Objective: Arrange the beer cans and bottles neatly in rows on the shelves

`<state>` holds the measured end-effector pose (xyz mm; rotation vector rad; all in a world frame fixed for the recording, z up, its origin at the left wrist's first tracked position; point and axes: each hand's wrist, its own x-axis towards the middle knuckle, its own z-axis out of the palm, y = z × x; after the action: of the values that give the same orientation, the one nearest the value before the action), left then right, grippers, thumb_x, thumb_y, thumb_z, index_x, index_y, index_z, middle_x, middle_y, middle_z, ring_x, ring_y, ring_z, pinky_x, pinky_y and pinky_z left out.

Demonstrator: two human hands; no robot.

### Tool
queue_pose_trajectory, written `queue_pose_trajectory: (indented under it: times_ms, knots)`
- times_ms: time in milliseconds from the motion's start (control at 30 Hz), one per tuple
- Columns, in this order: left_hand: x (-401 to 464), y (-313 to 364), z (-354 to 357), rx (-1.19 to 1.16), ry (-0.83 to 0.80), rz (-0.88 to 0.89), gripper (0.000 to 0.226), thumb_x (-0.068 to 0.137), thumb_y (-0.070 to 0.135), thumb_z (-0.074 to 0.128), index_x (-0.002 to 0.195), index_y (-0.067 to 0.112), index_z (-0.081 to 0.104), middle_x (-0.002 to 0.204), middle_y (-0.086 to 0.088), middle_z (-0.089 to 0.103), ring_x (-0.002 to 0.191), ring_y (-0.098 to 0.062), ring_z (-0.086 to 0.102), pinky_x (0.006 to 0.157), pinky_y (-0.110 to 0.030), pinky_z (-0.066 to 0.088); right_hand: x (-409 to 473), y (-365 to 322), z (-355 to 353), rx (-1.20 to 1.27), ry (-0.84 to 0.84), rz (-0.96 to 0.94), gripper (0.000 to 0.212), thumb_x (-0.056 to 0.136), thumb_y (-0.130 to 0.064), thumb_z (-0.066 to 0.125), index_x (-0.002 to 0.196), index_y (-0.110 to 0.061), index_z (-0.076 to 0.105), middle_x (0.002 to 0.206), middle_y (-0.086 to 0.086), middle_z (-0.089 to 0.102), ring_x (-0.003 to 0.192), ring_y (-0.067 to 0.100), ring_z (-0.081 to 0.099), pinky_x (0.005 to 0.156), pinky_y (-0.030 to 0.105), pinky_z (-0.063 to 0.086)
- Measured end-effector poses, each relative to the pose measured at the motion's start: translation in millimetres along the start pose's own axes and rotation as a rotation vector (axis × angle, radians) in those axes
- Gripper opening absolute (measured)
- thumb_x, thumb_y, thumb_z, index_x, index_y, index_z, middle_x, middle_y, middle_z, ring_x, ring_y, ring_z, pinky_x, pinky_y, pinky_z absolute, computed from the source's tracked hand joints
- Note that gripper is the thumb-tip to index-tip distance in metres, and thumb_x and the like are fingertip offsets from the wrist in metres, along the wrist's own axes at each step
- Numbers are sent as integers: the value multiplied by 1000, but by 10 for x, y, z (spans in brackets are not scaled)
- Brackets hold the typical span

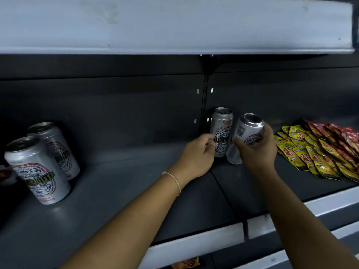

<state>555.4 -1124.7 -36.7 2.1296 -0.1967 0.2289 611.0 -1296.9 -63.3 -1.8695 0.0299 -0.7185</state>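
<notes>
Four silver beer cans stand or lean on the dark shelf (pixel 120 191), all with the same patterned oval label. Two are at the left: the front left can (pixel 37 169) stands upright near the shelf's front part, and the rear left can (pixel 55 148) stands just behind it, touching or nearly so (the gap is hard to judge). Well apart from them, toward the back panel, the upright can (pixel 221 131) stands with its label facing forward. Just to its right the tilted can (pixel 246 136) leans rightward, its top raised and barcode showing.
</notes>
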Motion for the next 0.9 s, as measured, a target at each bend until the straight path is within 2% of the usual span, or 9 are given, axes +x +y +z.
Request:
queue_pose_trajectory:
  times_ms: [200, 300, 367, 467, 500, 600, 700, 800, 900]
  knots:
    - [-135, 16, -120, -13, 28, 4, 31, 102, 28, 43, 128, 17, 56, 110, 3, 61, 99, -8, 56, 81, -16, 38, -240, -330, -104, 67, -35, -112, 65, 67, -30, 85, 120, -32, 47, 104, -12, 66, 93, 7, 66, 85, 36, 57]
    - [-213, -39, -249, -8, 69, -1, 34, 102, 31, 43, 131, 16, 54, 119, 1, 61, 106, -9, 55, 86, -17, 38, -385, -498, -67, 108, -81, -103, 84, 62, -43, 82, 134, -27, 41, 104, -10, 66, 94, 11, 68, 87, 42, 57]
    - [-292, -77, -368, -24, 92, -13, 34, 101, 32, 44, 130, 16, 55, 118, 2, 60, 104, -7, 53, 86, -16, 37, -479, -597, -5, 163, -119, -77, 88, 64, -37, 86, 137, -23, 39, 103, -7, 68, 92, 10, 69, 86, 42, 58]
    - [-434, -148, -609, -89, 167, -8, 30, 100, 31, 47, 122, 16, 60, 106, 6, 62, 98, -7, 55, 82, -12, 36, -665, -814, 124, 322, -191, -1, 80, 71, -14, 87, 136, -15, 40, 87, -9, 67, 71, -3, 66, 70, 21, 56]
    - [-486, -172, -696, -123, 193, -9, 27, 100, 31, 48, 118, 16, 62, 100, 8, 62, 95, -7, 55, 81, -14, 37, -730, -888, 178, 407, -221, 34, 73, 74, -7, 85, 133, -14, 42, 84, -7, 68, 68, -2, 66, 65, 19, 55]
    - [-655, -268, -956, -238, 241, -38, 15, 99, 28, 51, 105, 22, 64, 87, 13, 61, 87, -7, 55, 88, -24, 45, -912, -1056, 334, 607, -304, 166, 59, 76, -5, 82, 123, -15, 49, 85, 4, 74, 76, 20, 73, 65, 34, 59]
    - [-844, -372, -1224, -295, 260, -55, 12, 98, 29, 51, 95, 32, 62, 95, 10, 65, 93, -11, 60, 96, -34, 48, -1098, -1219, 491, 637, -387, 280, 54, 80, -13, 80, 124, -18, 49, 81, -7, 75, 77, 14, 73, 60, 34, 58]
    - [-1083, -438, -1497, -346, 254, -80, 15, 99, 34, 50, 103, 30, 63, 106, 5, 68, 101, -10, 62, 93, -26, 46, -1308, -1347, 666, 691, -458, 400, 59, 79, -21, 81, 130, -17, 51, 106, 0, 75, 99, 24, 72, 81, 51, 58]
    - [-1359, -475, -1751, -460, 229, -78, 26, 97, 42, 49, 110, 25, 63, 107, 5, 68, 96, -3, 62, 87, -17, 47, -1532, -1507, 822, 782, -586, 543, 49, 86, -26, 73, 129, -12, 56, 118, 12, 71, 105, 29, 71, 83, 49, 59]
